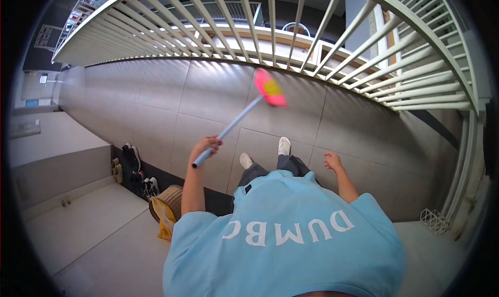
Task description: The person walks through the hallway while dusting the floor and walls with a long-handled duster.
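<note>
My left hand [209, 146] is closed around the lower part of a pale blue pole [236, 121]. On the pole's far end is a pink and yellow head [270, 88], smeared by motion, so I cannot tell whether it is a broom or a mop. That head is over the grey tiles close to the foot of the white railing. Out to the right of my body, my right hand [331, 161] hangs free with its fingers curled in and nothing visible in them.
A white slatted railing [273, 24] curves along the far side of the tiled floor [208, 97]. Several shoes [136, 159] line a dark strip at left, beside a woven basket [170, 200] with yellow cloth [163, 216]. A white wire rack [435, 221] stands at right.
</note>
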The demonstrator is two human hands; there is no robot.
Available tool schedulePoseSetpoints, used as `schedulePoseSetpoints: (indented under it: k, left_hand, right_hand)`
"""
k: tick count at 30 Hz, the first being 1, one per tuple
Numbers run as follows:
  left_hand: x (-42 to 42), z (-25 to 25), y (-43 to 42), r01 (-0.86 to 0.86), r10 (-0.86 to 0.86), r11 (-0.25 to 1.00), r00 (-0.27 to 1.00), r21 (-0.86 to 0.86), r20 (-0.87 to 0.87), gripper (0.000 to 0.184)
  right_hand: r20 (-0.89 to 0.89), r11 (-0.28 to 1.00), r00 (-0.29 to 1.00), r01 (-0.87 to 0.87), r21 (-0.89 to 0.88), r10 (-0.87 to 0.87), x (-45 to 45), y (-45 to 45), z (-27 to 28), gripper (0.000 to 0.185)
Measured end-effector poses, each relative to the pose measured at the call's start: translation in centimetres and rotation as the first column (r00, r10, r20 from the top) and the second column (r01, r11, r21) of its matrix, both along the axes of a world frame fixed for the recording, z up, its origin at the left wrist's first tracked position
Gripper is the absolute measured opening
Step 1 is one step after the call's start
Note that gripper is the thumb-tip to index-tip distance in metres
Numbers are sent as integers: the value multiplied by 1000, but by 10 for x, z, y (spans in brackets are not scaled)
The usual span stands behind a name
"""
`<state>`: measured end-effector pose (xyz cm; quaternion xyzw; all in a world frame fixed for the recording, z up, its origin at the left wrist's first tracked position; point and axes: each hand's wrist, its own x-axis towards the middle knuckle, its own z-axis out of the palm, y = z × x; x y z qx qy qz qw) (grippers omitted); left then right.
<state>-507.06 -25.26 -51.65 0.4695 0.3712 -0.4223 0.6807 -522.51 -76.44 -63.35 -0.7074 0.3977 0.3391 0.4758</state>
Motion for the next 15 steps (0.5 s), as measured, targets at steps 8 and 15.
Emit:
schedulePoseSetpoints:
  k: [8,15]
  left_hand:
    - [59,-22,62,-57,-114,877,940,478,322,9]
    - [-20,126,118,113,-200,950,937,292,287,48]
  right_hand:
    - [65,990,989,-135,43,132,32,64,12,28]
    - [27,988,988,-154,-1,154,19,116,-3,29]
